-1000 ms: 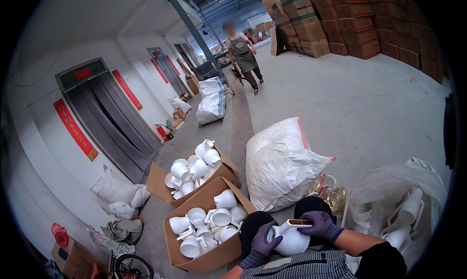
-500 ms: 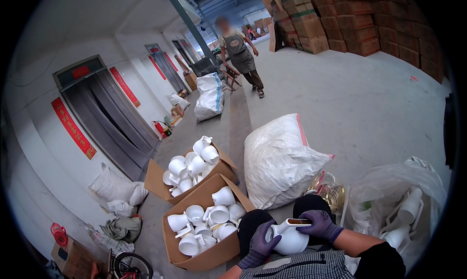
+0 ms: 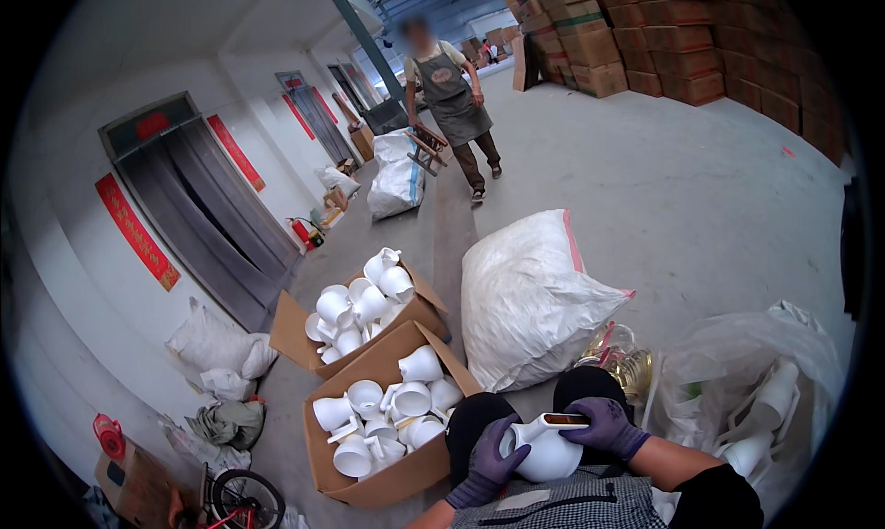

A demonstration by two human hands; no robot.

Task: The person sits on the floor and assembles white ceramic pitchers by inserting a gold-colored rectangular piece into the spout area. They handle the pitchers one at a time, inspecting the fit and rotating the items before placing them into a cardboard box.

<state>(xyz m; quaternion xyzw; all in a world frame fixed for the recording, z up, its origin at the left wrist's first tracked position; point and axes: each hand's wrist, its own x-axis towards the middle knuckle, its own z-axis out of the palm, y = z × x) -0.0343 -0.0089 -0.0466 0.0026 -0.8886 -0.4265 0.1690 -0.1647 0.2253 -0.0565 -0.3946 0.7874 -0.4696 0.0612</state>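
Note:
A white plastic jug lies tipped on its side over my lap, its handle turned upward with a brown inner strip showing. My left hand, in a purple glove, wraps the jug's open end. At the handle's far end, my right hand, gloved alike, grips with its fingers partly hidden. Just left of my knees stands a cardboard box of similar white jugs. Behind it is a second cardboard box, also piled with jugs.
A stuffed white sack stands before my knees, with shiny gold-coloured parts beside it. On the right, a clear plastic bag holds more white pieces. A person in a grey apron carries a small wooden stool. Stacked cartons stand behind.
The person in the apron has walked nearer with the stool. My hands keep the jug in nearly the same place, while the view has shifted slightly.

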